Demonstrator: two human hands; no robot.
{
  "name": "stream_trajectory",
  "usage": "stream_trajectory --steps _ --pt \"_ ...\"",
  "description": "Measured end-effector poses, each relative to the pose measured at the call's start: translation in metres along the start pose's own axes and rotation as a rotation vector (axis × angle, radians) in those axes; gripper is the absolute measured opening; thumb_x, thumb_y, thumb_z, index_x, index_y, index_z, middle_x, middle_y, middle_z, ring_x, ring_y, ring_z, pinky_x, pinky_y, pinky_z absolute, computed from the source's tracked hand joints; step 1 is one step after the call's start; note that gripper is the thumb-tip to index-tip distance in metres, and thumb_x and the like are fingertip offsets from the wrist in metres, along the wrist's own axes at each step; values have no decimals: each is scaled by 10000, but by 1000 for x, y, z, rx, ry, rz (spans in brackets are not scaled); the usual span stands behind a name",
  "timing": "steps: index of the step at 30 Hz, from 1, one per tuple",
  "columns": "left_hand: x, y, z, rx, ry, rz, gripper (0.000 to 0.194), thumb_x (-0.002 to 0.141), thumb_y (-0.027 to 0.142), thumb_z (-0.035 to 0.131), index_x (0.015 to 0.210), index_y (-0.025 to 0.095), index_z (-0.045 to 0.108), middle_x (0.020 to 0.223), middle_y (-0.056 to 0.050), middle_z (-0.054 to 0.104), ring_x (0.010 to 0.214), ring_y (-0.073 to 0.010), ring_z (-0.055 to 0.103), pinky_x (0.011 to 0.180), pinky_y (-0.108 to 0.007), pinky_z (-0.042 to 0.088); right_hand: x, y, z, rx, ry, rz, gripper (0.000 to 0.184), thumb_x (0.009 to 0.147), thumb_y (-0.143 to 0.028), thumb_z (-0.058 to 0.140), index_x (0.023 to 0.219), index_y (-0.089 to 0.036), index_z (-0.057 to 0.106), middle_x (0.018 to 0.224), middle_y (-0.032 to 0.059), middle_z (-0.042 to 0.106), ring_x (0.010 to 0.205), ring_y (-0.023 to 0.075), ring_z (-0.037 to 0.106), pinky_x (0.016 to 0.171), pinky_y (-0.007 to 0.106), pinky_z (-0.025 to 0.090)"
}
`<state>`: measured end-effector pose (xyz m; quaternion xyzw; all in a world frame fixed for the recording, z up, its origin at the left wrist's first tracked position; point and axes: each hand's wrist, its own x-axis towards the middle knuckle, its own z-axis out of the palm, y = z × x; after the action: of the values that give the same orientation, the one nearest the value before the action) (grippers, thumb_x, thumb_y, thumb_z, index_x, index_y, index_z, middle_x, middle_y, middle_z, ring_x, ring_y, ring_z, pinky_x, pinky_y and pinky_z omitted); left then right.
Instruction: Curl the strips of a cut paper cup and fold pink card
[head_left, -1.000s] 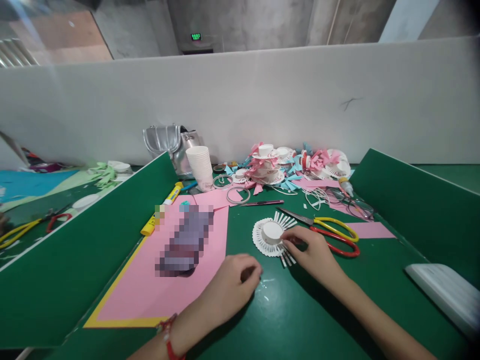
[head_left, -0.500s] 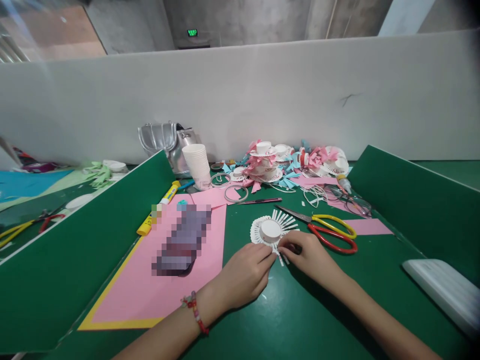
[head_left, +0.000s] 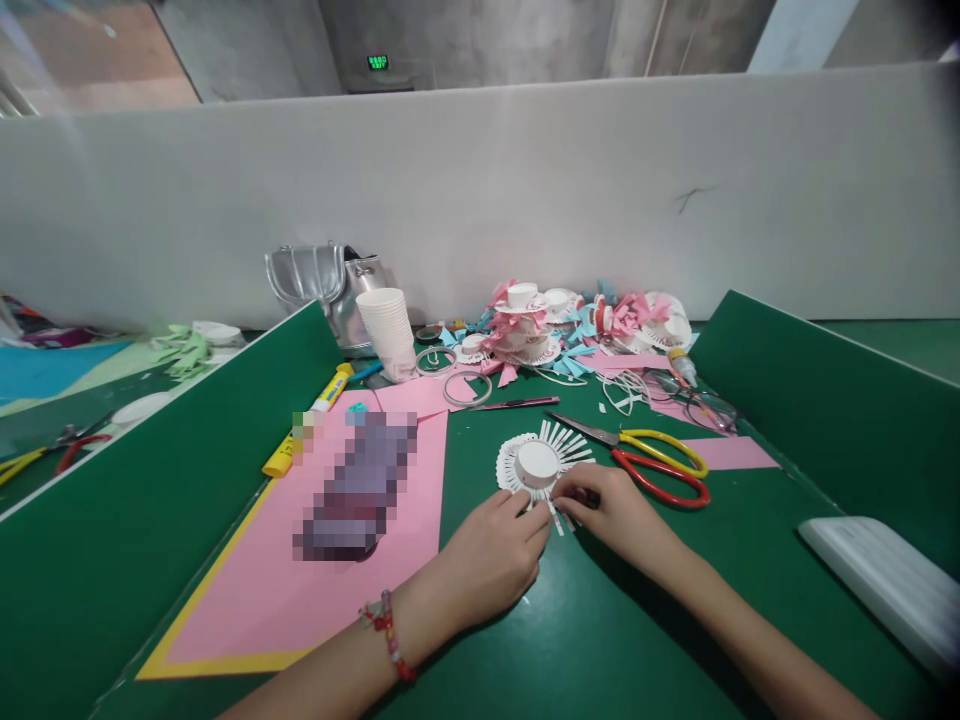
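A white paper cup cut into strips (head_left: 537,464) lies on the green table, its base up in the middle and its strips fanned out flat. The strips along its left and near-left side are curled into a scalloped rim, while those at the upper right and bottom stay straight. My left hand (head_left: 499,550) is closed at the cup's near edge, fingertips pinching the strips there. From the right, my right hand (head_left: 611,505) pinches strips on the near right side; its fingertips partly hide them. Just right of the cup lie scissors (head_left: 652,462) with one yellow and one red handle.
Pink paper (head_left: 375,590) on a yellow sheet lies at left, under a pixelated dark object (head_left: 356,490). Behind stand stacked paper cups (head_left: 386,330), a silver bag (head_left: 315,285) and a pile of paper flowers (head_left: 525,325). Green dividers (head_left: 187,480) flank the table; a white box-like object (head_left: 885,580) sits right.
My left hand has moved up and right from the bare table to the cup's near edge and closed there. My right hand has shifted slightly down along the strips.
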<state>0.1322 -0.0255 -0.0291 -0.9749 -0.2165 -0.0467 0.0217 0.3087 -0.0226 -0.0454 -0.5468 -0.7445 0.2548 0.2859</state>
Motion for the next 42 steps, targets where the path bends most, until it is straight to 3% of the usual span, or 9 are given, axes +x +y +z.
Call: stream_trajectory --steps 6,11,20,27,33,42 --pt "-2 0 1 -29 10 -15 202 766 154 445 948 104 517 941 -96 549 869 -210 461 774 -345 400 0 -1 -2 -34 6 -14 123 710 -153 517 642 -197 610 654 20 622 612 158 541 562 253 396" --pt "-3 0 1 -79 7 -25 219 766 135 433 972 109 503 916 -88 553 873 -209 462 781 -347 396 2 0 -8 -67 -63 -52 133 741 -181 509 666 -202 617 660 24 617 614 156 536 563 252 395" --pt "-3 0 1 -73 10 -28 233 766 130 420 983 110 500 923 -101 551 882 -222 469 774 -354 396 2 3 -4 -84 -21 -98 129 748 -154 512 659 -188 598 662 25 601 626 153 534 573 239 388" --pt "-2 1 0 -51 -7 -22 213 776 135 410 957 95 515 921 -92 553 861 -219 461 776 -352 408 3 4 -3 -81 -4 -79 120 733 -144 525 652 -184 604 662 25 593 615 148 528 574 238 390" --pt "-1 2 3 -21 30 -25 248 743 49 405 966 89 506 921 -99 556 828 -203 474 746 -336 422 3 3 -3 -81 1 -54 117 723 -126 534 645 -177 604 648 19 592 610 144 524 567 233 381" --pt "2 1 8 53 80 -4 213 781 71 374 931 87 525 895 -99 561 763 -201 473 684 -331 437 2 0 -4 -49 22 -38 100 691 -111 563 619 -170 595 597 5 575 564 134 506 531 232 381"
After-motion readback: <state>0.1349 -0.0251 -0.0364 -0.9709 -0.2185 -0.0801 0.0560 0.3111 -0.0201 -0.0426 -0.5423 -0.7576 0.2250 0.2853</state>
